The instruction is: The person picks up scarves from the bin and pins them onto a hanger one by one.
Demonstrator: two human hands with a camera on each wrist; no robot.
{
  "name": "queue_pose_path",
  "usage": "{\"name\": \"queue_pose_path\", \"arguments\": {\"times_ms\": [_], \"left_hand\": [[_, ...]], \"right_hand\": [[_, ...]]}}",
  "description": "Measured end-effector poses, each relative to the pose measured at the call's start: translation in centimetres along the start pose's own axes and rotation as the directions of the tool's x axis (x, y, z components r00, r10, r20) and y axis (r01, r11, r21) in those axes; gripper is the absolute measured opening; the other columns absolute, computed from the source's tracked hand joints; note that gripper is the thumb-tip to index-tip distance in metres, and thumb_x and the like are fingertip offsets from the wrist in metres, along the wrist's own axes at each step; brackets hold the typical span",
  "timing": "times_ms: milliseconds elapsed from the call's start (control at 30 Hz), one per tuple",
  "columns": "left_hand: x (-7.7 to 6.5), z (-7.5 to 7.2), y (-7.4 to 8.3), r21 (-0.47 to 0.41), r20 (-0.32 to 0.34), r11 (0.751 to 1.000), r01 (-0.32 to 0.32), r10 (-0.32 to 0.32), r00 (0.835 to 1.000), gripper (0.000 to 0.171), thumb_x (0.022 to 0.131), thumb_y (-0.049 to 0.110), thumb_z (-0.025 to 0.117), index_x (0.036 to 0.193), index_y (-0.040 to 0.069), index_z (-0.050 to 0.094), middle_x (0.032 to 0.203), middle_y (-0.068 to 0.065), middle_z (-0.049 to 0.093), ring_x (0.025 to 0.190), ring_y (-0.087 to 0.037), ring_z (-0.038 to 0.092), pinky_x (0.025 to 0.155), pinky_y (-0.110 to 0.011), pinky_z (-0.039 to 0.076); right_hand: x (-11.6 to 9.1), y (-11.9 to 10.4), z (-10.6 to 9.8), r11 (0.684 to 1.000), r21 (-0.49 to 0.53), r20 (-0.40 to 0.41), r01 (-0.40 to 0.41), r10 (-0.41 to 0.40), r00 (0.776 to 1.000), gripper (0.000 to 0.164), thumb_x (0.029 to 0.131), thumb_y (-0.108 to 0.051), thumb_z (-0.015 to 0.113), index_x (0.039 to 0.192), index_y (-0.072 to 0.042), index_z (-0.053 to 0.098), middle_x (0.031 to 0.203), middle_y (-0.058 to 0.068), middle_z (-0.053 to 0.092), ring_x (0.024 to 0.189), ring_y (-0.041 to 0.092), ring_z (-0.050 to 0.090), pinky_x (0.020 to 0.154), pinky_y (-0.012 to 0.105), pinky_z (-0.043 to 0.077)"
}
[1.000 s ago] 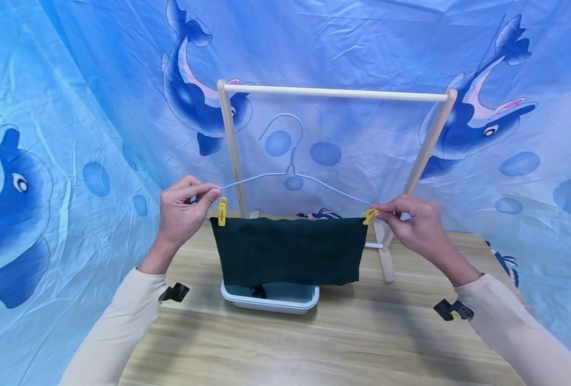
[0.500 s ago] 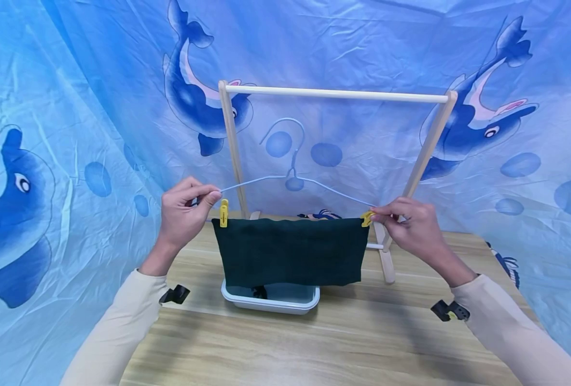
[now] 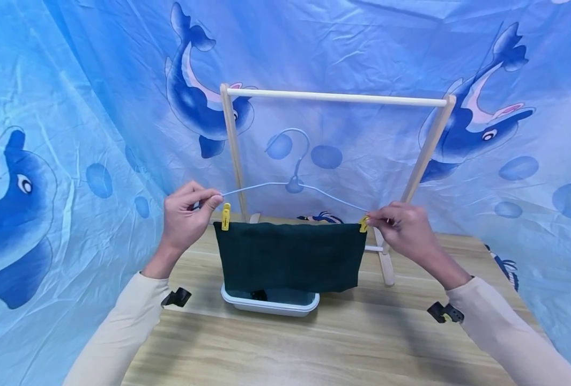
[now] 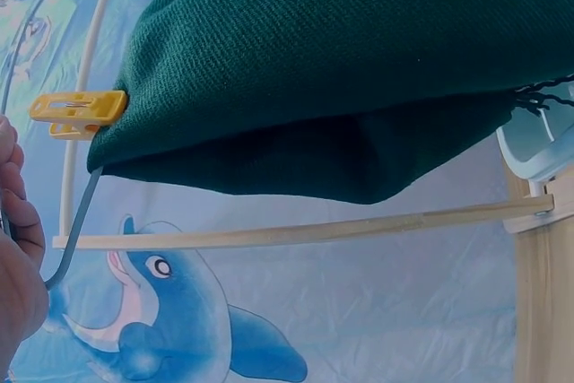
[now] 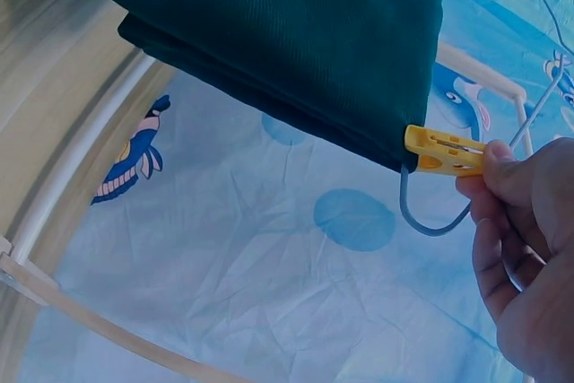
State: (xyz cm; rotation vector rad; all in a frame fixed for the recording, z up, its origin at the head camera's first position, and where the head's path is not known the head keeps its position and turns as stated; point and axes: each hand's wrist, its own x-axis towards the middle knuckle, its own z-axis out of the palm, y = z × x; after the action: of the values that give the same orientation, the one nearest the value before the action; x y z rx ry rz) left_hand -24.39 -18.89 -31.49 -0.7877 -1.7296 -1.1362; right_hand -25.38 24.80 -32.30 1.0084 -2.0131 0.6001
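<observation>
A dark green cloth (image 3: pixel 290 256) hangs folded over the bottom bar of a light blue wire hanger (image 3: pixel 292 185). A yellow clothespin (image 3: pixel 225 216) clips its left corner and another yellow clothespin (image 3: pixel 363 223) its right corner. My left hand (image 3: pixel 186 217) pinches the hanger's left end beside the first clip. My right hand (image 3: pixel 403 229) pinches the right clothespin (image 5: pixel 444 151) at the hanger's right end. In the left wrist view the cloth (image 4: pixel 350 69) and left clothespin (image 4: pixel 79 109) fill the top. The hanger is held in front of and below the wooden rack's top rail (image 3: pixel 335 97).
A white plastic tub (image 3: pixel 269 302) sits on the wooden table (image 3: pixel 285 348) under the cloth. The wooden rack's posts (image 3: pixel 232 147) stand behind it. A blue dolphin-print sheet (image 3: pixel 73 107) surrounds the table. Black clamps (image 3: pixel 176 297) grip the table edges on both sides.
The hanger and both hands have sunk slightly and the hanger's hook has tilted a little to the right. Both grips stay the same.
</observation>
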Motion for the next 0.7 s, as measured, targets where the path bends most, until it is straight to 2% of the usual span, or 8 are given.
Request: {"name": "queue_pose_path", "arguments": {"times_ms": [167, 400, 567, 700], "left_hand": [[-0.01, -0.11, -0.13, -0.003, 0.003, 1.000, -0.012, 0.012, 1.000, 0.009, 0.079, -0.011, 0.081, 0.087, -0.007, 0.079, 0.070, -0.010, 0.058, 0.064, -0.010, 0.044, 0.057, -0.018, 0.028], [-0.12, -0.30, -0.37, -0.012, 0.017, 1.000, -0.012, 0.012, 1.000, 0.010, 0.078, -0.011, 0.081, 0.087, -0.009, 0.077, 0.069, -0.010, 0.058, 0.064, -0.010, 0.044, 0.057, -0.018, 0.029], [-0.12, -0.34, -0.51, -0.010, 0.029, 1.000, 0.005, -0.005, 1.000, 0.014, 0.076, -0.016, 0.080, 0.087, -0.008, 0.078, 0.070, -0.008, 0.059, 0.063, -0.010, 0.043, 0.057, -0.019, 0.029], [-0.22, -0.35, -0.55, 0.000, 0.031, 1.000, 0.016, -0.016, 0.999, 0.016, 0.076, -0.017, 0.080, 0.088, -0.006, 0.078, 0.069, -0.009, 0.058, 0.064, -0.010, 0.043, 0.057, -0.019, 0.029]], "right_hand": [[-0.10, -0.11, 0.15, 1.000, 0.010, 0.026, -0.024, 0.024, 0.999, 0.023, 0.070, 0.008, 0.087, 0.089, -0.002, 0.082, 0.073, 0.006, 0.073, 0.057, 0.012, 0.060, 0.051, 0.016, 0.046], [-0.48, -0.13, 0.08, 0.997, 0.020, 0.058, -0.080, 0.078, 0.995, 0.038, 0.073, 0.000, 0.090, 0.109, -0.002, 0.080, 0.083, 0.008, 0.076, 0.063, 0.012, 0.063, 0.055, 0.015, 0.050], [-0.62, -0.15, 0.22, 0.995, 0.004, 0.032, -0.104, 0.104, 0.994, 0.041, 0.074, -0.004, 0.090, 0.114, -0.004, 0.079, 0.096, 0.010, 0.078, 0.070, 0.015, 0.065, 0.059, 0.022, 0.053], [-0.71, -0.24, 0.42, 0.993, 0.009, 0.010, -0.117, 0.117, 0.993, 0.041, 0.075, -0.005, 0.089, 0.114, -0.006, 0.078, 0.098, 0.007, 0.078, 0.069, 0.014, 0.064, 0.059, 0.023, 0.052]]}}
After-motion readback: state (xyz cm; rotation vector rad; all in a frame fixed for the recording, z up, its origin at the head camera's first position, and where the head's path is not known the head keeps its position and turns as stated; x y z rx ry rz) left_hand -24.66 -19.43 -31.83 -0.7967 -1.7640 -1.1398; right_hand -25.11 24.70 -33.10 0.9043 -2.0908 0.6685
